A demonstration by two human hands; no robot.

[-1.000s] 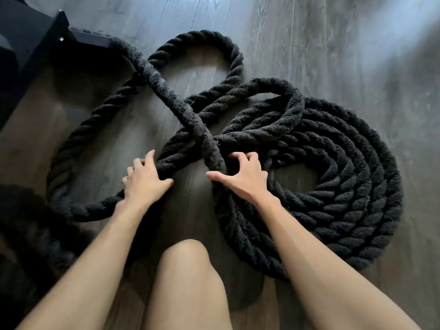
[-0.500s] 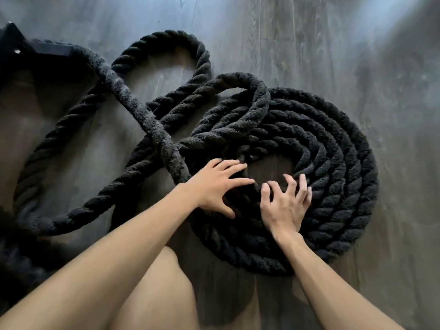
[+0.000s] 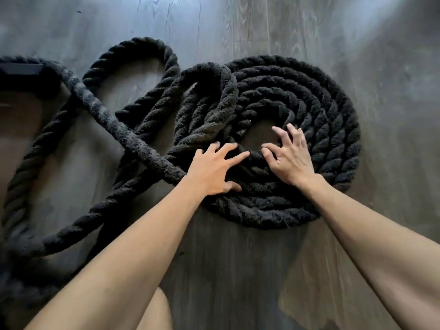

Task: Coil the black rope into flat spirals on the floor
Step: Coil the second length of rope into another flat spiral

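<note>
Two bare hands work at the near side of the coil: the left hand (image 3: 212,171) lies spread, fingers nearly straight, pressing on the inner turns without gripping, while the right hand (image 3: 289,158), just beside it, has its fingers splayed and bent at the tips, clawing onto the innermost turn at the edge of the open centre; whether it truly grips is hard to tell. One thick black twisted rope (image 3: 333,129) lies under and beyond both hands on the grey wood-plank floor (image 3: 392,67), with one flat spiral of about five or six rings formed so far. The step in hand looks like tightening the spiral's centre, which still shows a bare gap just beyond the fingertips. Next, the inner turns likely need pushing inward and flat. Left of the left hand, about three slack loops (image 3: 142,75) cross each other, some riding onto the spiral, and await untangling and laying round the outside.
</note>
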